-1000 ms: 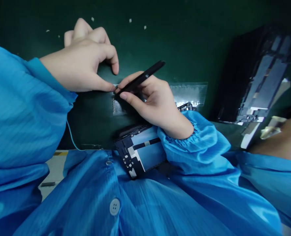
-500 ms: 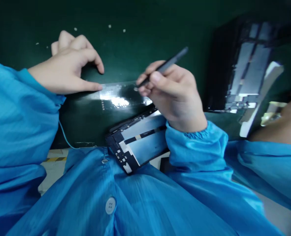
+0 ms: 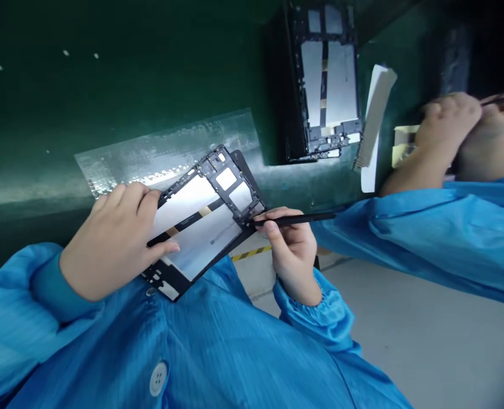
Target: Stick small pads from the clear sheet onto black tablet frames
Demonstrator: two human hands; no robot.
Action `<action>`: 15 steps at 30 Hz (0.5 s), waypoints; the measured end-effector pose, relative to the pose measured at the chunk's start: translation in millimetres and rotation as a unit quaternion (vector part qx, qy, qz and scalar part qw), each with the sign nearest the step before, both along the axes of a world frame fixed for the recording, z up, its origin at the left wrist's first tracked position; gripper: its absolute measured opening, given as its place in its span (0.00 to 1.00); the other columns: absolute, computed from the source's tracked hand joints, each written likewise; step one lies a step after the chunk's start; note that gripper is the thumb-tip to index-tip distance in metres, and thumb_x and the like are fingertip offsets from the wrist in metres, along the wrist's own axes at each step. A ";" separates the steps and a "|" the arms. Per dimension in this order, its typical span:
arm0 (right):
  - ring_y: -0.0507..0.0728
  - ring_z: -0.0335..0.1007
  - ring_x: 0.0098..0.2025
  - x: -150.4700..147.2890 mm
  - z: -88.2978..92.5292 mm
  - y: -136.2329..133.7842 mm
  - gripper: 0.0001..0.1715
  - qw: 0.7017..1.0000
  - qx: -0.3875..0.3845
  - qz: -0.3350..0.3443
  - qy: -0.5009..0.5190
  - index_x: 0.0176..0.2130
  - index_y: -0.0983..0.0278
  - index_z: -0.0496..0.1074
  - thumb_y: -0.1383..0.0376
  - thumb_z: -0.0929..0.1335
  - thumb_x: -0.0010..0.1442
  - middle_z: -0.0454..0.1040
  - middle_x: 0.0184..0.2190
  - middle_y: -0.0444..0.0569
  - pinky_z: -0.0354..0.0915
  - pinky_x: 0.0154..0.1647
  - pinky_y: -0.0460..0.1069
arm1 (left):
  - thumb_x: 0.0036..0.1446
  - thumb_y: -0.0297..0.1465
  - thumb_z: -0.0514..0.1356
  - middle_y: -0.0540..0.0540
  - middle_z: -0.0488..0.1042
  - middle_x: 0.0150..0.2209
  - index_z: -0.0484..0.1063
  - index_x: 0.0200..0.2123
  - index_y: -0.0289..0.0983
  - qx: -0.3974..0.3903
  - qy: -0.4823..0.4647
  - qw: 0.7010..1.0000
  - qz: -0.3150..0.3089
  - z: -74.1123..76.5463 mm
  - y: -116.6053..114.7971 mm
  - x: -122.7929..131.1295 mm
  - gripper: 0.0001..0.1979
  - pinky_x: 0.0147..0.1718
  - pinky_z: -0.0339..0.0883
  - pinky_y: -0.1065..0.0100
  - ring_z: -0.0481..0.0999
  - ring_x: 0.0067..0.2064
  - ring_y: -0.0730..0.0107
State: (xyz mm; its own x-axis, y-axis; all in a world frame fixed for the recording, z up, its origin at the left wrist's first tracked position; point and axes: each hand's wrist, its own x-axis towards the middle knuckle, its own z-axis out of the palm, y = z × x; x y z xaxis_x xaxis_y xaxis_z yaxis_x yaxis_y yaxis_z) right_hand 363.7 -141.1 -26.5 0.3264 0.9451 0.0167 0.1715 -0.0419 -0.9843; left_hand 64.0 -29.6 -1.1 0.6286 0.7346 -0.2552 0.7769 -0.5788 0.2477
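A tablet housing (image 3: 192, 244), with silvery panels, a dark ribbon strip and a black border, lies tilted at the near table edge, close to my body. My left hand (image 3: 115, 238) grips its left part, thumb over the panel and fingers along the far long edge. Slim black tweezers (image 3: 305, 218) are pinched in my right hand (image 3: 292, 244). Their tip meets the housing's right corner; whether a small piece is at the tip I cannot tell. Beyond the housing, and partly covered by it, a clear film sheet (image 3: 162, 147) with rows of tiny pieces lies flat.
A stack of similar tablet housings (image 3: 337, 85) stands at the back right. Beside it lie white and grey strips (image 3: 375, 125) and a yellowish piece (image 3: 404, 142). A co-worker's hands (image 3: 448, 125) and blue sleeves reach in from the right. Small white bits (image 3: 66, 53) dot the green table (image 3: 170, 68).
My left hand has left the film sheet and now holds the housing. My right hand has brought the tweezers from above the sheet to the housing's corner. The view has shifted right.
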 end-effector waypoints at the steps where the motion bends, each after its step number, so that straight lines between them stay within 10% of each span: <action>1: 0.52 0.83 0.46 -1.5 -0.8 -0.1 0.06 1.000 0.004 0.008 -0.015 0.49 0.56 0.79 0.66 0.75 0.73 0.82 0.43 0.45 0.79 0.47 0.48 | 0.58 0.55 0.72 0.31 0.72 0.55 0.68 0.66 0.31 0.000 -0.002 1.000 -0.003 -0.4 2.2 -0.8 0.44 0.55 0.76 0.43 0.75 0.56 0.37; 10: 0.56 0.83 0.49 -4.0 -5.5 -1.5 0.10 0.995 0.027 0.018 -0.099 0.51 0.56 0.76 0.70 0.71 0.74 0.81 0.44 0.47 0.80 0.50 0.54 | 0.69 0.67 0.46 0.31 0.71 0.53 0.68 0.64 0.28 -0.014 -0.027 0.999 -0.023 -2.2 9.4 -8.3 0.48 0.52 0.77 0.42 0.73 0.54 0.43; 15: 0.59 0.81 0.46 -5.4 -4.5 -2.4 0.15 0.968 0.085 0.039 -0.233 0.52 0.55 0.76 0.73 0.72 0.70 0.82 0.43 0.48 0.79 0.48 0.58 | 0.64 0.69 0.51 0.31 0.70 0.53 0.70 0.66 0.35 -0.051 -0.061 0.997 0.013 -6.4 11.4 -10.4 0.47 0.57 0.74 0.35 0.71 0.55 0.38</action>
